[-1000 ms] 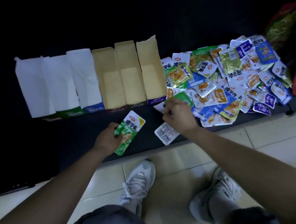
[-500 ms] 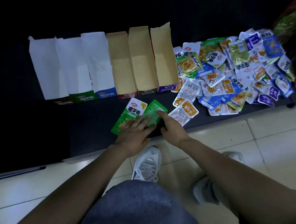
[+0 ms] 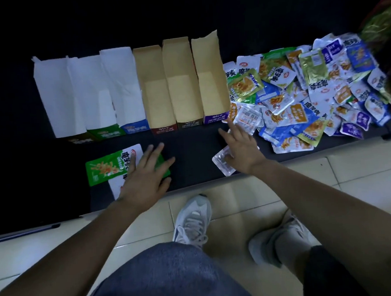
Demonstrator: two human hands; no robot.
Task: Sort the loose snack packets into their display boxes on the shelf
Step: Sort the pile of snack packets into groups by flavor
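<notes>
Looking down at the dark shelf, I judge the sorting barely begun. Six display boxes stand side by side from the upper left to the centre of the frame, open tops toward me, and all look empty. The pile of loose packets fills the right side, right up against the last box.

My left hand, lower left of centre, lies flat with its fingers spread on a small stack of green packets. It grips nothing; I take it to be pinning the like-coloured ones together so they can go into a box as one lot. The green-fronted box just above them seems the likely home.

My right hand, right of centre, is stretched out with straight fingers toward the pile's near edge and has hold of nothing. Whether a fingertip touches a packet there I cannot tell. Beneath its palm a silvery packet lies face down at the shelf's front edge, apart from the pile, perhaps set aside.
</notes>
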